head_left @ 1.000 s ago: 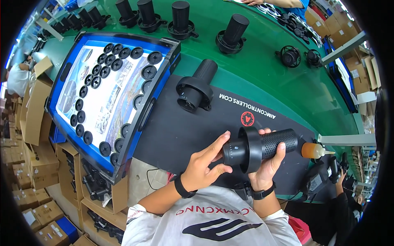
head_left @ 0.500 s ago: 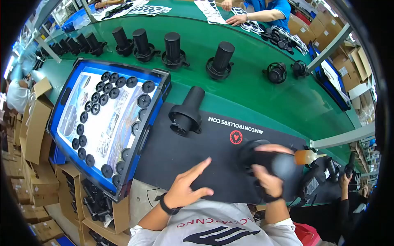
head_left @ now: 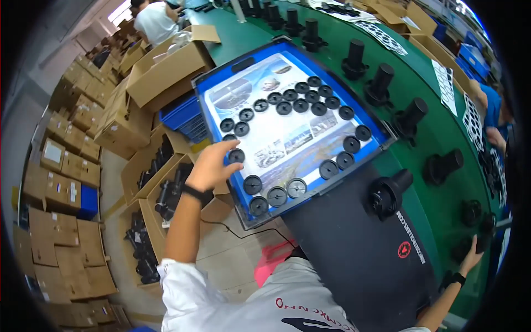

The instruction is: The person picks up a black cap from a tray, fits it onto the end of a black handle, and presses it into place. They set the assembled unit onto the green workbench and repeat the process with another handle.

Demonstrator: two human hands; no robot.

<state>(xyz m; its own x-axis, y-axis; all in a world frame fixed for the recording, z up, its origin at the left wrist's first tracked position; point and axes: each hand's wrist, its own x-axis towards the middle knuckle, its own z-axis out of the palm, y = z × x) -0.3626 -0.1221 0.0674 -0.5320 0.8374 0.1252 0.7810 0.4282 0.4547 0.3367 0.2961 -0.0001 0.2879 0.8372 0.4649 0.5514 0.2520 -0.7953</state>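
Observation:
My left hand is over the near left side of a blue tray with a white printed sheet in it. Its thumb and fingers are apart, on either side of one round black cap; contact is unclear. Several similar caps lie scattered on the sheet. At the far right, my right hand has its fingers on a dark black part at the green bench, its shape mostly lost in shadow. A black flanged cylinder lies tilted at the edge of the black mat.
Several black cylinders stand in a row along the green bench. Open cartons of black parts sit on the floor at left, below a larger open carton. A co-worker's arm is near perforated white sheets.
The view has swung left toward the tray. My left hand has gone from above the mat to the caps. My right hand has carried the black part from the mat to the bench.

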